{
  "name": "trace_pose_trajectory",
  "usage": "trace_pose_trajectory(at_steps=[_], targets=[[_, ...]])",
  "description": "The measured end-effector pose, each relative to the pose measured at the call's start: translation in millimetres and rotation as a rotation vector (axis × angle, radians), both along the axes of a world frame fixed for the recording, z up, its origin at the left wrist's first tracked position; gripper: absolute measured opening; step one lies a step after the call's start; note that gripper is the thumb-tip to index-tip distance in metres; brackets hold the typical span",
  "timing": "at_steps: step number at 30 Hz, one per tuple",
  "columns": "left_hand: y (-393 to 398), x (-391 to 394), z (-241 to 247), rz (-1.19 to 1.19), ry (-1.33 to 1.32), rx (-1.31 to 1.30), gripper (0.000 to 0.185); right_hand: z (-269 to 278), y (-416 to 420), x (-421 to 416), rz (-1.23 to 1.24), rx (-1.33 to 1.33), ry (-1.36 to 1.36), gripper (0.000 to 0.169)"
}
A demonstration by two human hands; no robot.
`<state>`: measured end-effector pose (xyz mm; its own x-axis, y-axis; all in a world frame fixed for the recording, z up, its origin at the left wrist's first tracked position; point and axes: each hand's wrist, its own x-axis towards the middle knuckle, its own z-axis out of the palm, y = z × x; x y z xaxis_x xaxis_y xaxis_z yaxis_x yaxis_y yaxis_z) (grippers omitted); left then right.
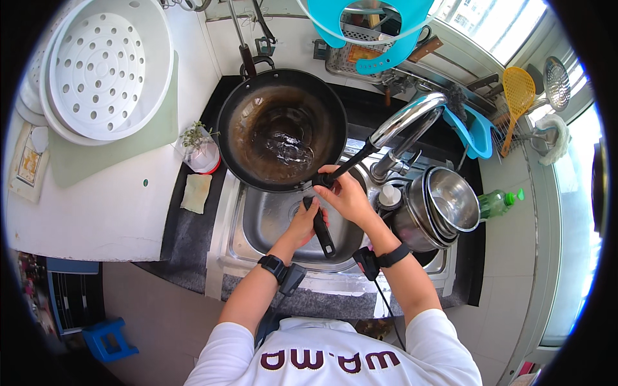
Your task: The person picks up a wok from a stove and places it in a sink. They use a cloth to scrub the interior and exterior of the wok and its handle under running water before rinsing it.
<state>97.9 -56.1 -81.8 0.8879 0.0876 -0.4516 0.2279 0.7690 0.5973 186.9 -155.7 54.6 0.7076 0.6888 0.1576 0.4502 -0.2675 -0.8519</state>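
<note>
My left hand [303, 226] grips the black handle [322, 234] of a dark wok [284, 129]. Clear liquid, probably water, lies in the wok's browned inside. The wok rests over the far part of a stainless steel sink basin [263, 217]. With the fingers of my right hand [348, 194] I hold the black nozzle [324, 180] on the end of a chrome faucet [405, 118], right at the wok's near rim. Whether water is flowing from the nozzle I cannot tell.
To the right are stacked metal bowls [451, 200] and a green bottle [497, 203]. A small potted plant [200, 149] and a folded cloth [196, 193] sit at the left. White perforated baskets [104, 72] stand further left. A turquoise item [410, 29] hangs overhead.
</note>
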Motion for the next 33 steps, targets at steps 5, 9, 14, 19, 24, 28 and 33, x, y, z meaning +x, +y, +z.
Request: trace_pose_trajectory(at_steps=[5,9,14,19,24,28,33], targets=[[3.4,0.1,13.6,0.002,0.001,-0.042,0.032,-2.9,-15.9,-0.9,0.07,-0.015,-0.015,0.034],[4.9,-1.9,12.1,0.044,-0.029,-0.12,0.039,2.2,-38.2,-5.8,0.146,-0.072,0.006,0.034],[11.4,-3.4,-12.5,-0.034,-0.196,-0.15,0.037,-0.2,-47.8,-10.8,0.139,-0.054,0.108,0.042],[5.9,0.1,-2.2,-0.059,-0.133,0.01,0.029,-91.0,-63.1,-38.2,-0.027,-0.159,0.315,0.048],[5.7,-5.4,-6.4,-0.092,0.021,0.125,0.046,-112.9,-20.4,-68.3,-0.122,-0.045,0.658,0.028],[4.6,-10.0,-2.9,-0.107,0.069,0.101,0.056,-105.1,-6.3,-53.5,-0.141,-0.061,0.843,0.049],[9.9,-8.6,-9.2,-0.121,0.127,0.199,0.048,-114.9,5.2,-40.9,-0.138,-0.024,1.059,0.067]])
